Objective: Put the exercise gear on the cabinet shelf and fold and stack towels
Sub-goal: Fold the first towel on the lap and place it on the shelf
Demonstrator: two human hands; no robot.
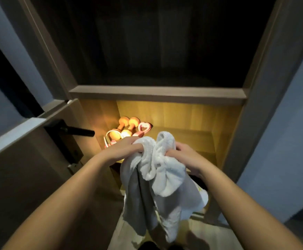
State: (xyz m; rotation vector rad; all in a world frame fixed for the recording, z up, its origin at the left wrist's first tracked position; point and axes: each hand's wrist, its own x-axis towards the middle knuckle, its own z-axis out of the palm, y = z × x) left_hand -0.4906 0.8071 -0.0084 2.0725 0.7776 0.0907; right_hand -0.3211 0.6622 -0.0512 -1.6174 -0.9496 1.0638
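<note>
Head view looks down at the lit shelf (pixel 192 138). The gear (pixel 127 126) already sits in its back left corner, so that half looks done. The left hand (pixel 127 149) and right hand (pixel 185 153) each clench a bunch of a white towel (pixel 159 168), which hangs crumpled in front of the shelf. Folding seems not yet done, and no stack shows.

lit cabinet shelf (pixel 183 131) | dumbbells (pixel 127 126); pink heart-shaped gear (pixel 143 127) (left rear corner)
</note>
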